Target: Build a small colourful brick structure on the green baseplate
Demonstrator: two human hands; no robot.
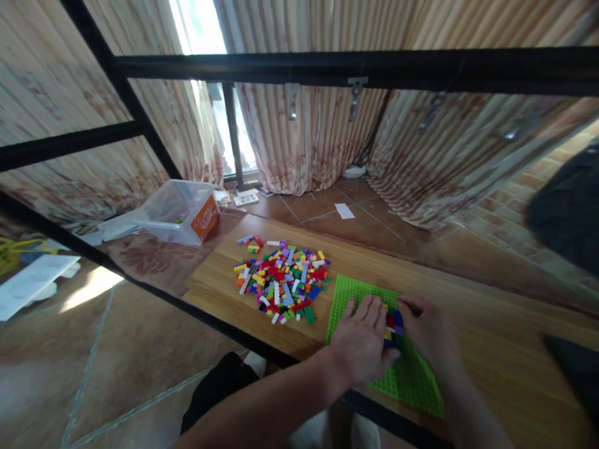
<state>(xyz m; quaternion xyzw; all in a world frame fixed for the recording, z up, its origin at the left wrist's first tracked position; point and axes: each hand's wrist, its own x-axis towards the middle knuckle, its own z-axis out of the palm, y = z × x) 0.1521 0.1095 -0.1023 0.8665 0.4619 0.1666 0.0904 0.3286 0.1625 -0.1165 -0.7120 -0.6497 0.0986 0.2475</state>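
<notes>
A green studded baseplate (346,293) lies on the wooden tabletop, partly covered by both hands. On it is a small cluster of joined toy bricks (389,324) in red, yellow, white, blue and purple, mostly hidden. My left hand (362,337) lies over the plate against the cluster's left side, its fingers stretched forward and the thumb apart. At the right side of the bricks, my right hand (428,327) has curled fingers pinching a blue and purple part (397,323). Left of the plate spreads a pile of loose, many-coloured toy bricks (285,280).
A clear plastic tub (173,212) with an orange label stands beyond the table's left end. A black metal bar (327,67) crosses in front of the curtains (309,137). A dark flat object (573,368) is at the right edge. White paper (345,211) lies on the tiled floor.
</notes>
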